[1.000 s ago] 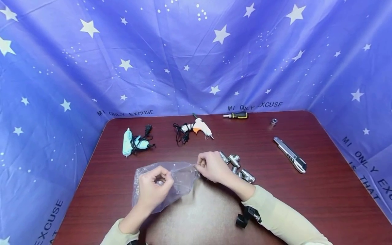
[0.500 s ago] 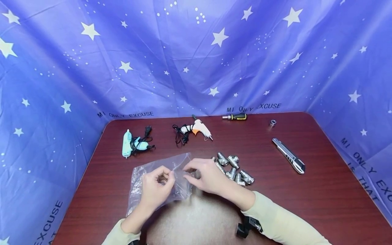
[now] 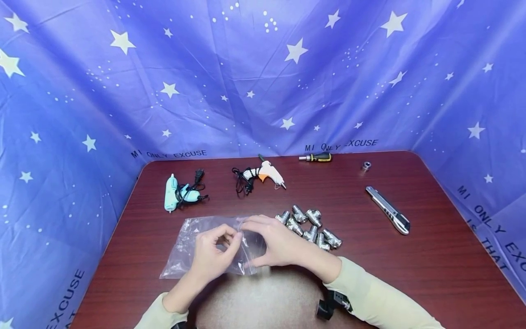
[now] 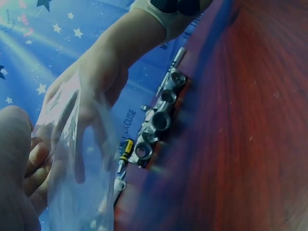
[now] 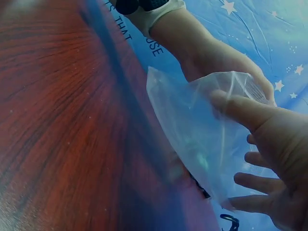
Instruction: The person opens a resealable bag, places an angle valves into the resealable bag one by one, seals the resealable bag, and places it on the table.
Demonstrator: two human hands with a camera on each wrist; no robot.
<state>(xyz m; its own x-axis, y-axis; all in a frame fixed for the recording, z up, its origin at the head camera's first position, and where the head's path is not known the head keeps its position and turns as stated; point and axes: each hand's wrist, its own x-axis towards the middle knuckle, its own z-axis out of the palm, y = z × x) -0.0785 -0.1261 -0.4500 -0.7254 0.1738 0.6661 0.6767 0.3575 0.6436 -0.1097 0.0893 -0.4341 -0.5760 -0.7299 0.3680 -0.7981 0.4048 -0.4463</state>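
1. While the left hand (image 3: 208,261) pinches the clear bag (image 3: 177,258) near its mouth, thumb tip against fingertips, the right hand (image 3: 280,240) is spread at that same end, its thumb and fingers set well apart against the thin film.
2. The bag is at the near, left-of-centre part of the tabletop (image 3: 131,256), mostly between the hands and reaching out to the left past the left one. Whether its whole underside rests there, I cannot tell.
3. What could go wrong, as I judge it: the film looks slick and limp, so a loose pinch might let the edge slip and the mouth fold flat. Too much outward push from the right thumb or fingers could stretch or split it.
4. A second risk comes from the metal fittings (image 3: 310,234), clustered just beyond the right hand and wrist; a careless sweep of that forearm might knock some and set them rolling.
5. As for pose, both forearms come in from the near edge and angle inward. The right sleeve (image 3: 374,292) slants in from the lower right, the left sleeve (image 3: 161,315) from the lower left.
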